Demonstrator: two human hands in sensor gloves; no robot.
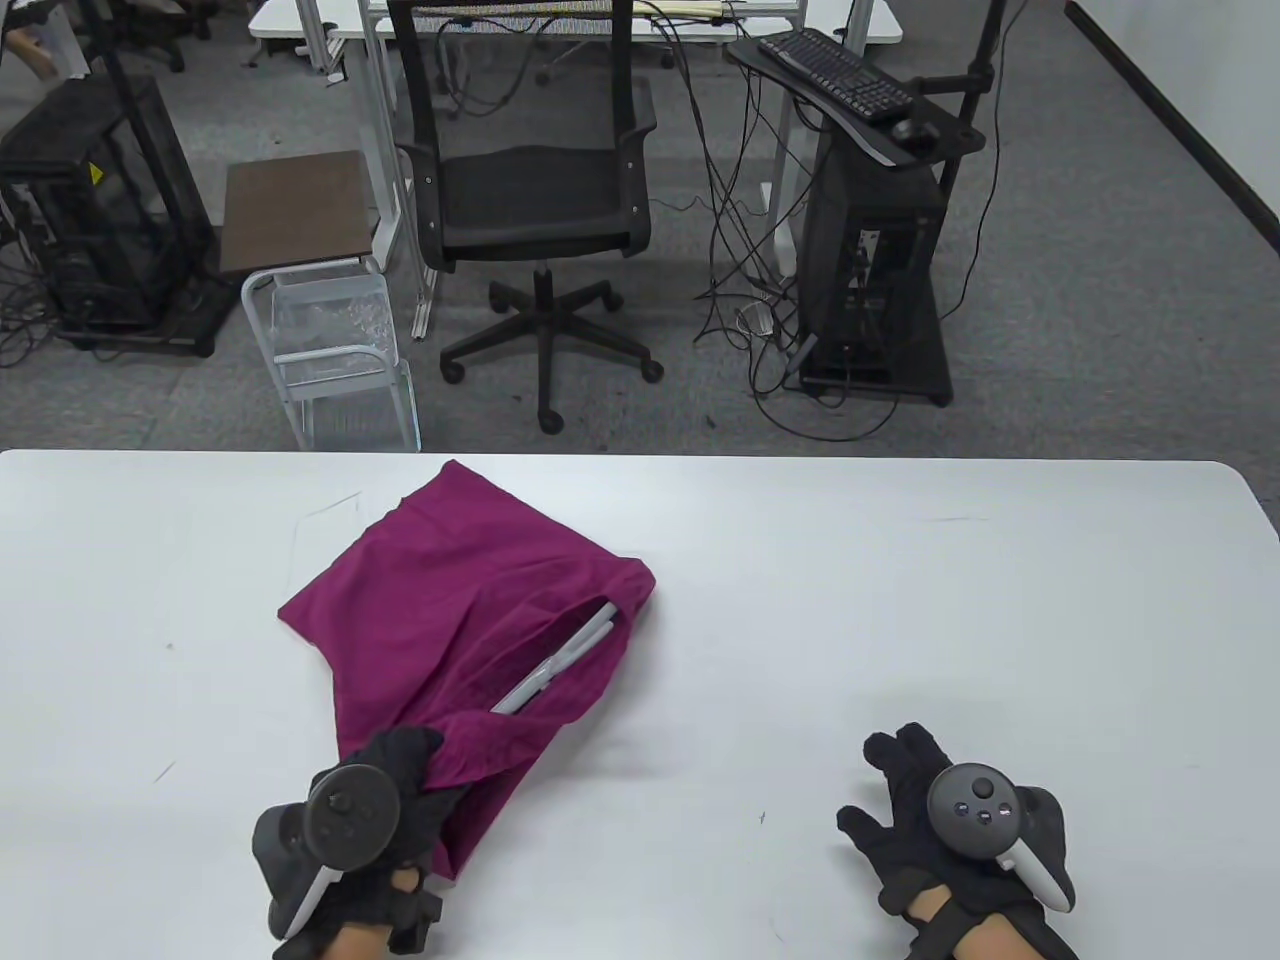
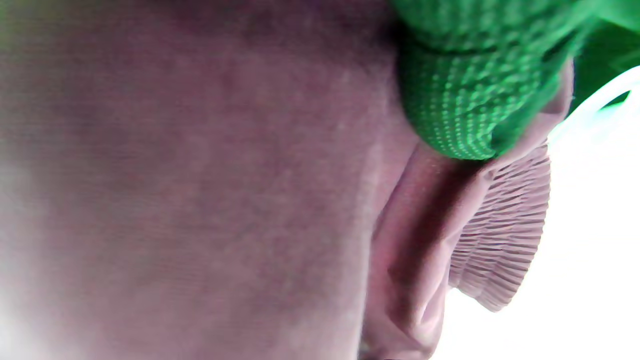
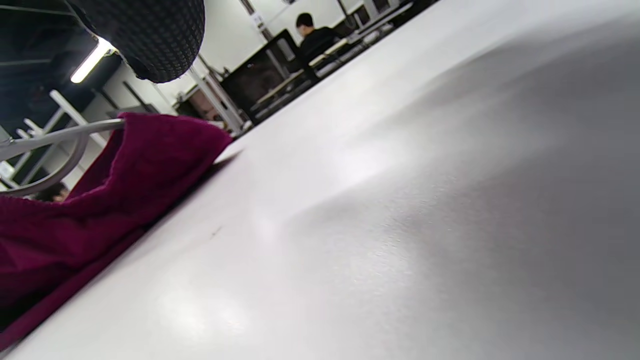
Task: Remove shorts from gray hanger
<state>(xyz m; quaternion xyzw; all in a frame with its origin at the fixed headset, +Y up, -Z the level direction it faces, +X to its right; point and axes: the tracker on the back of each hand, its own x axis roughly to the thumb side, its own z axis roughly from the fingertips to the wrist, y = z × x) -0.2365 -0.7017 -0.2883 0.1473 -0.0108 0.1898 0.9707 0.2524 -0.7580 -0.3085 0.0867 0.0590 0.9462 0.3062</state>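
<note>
Magenta shorts [image 1: 440, 610] lie on the white table [image 1: 900, 600], left of centre. A gray hanger [image 1: 560, 665] sits inside them and shows through the waist opening. My left hand [image 1: 400, 790] grips the waistband at the near end of the shorts. The left wrist view shows the cloth [image 2: 200, 200] close up, with a gloved finger [image 2: 460, 100] on the ribbed waistband. My right hand [image 1: 910, 800] rests flat on the table to the right, fingers spread, holding nothing. The right wrist view shows the shorts [image 3: 100, 200] and a hanger bar [image 3: 55, 137] at the left.
Beyond the table's far edge stand a black office chair [image 1: 540, 180], a small shelf cart [image 1: 310, 290] and a black computer stand with a keyboard [image 1: 860, 80]. Cables lie on the floor.
</note>
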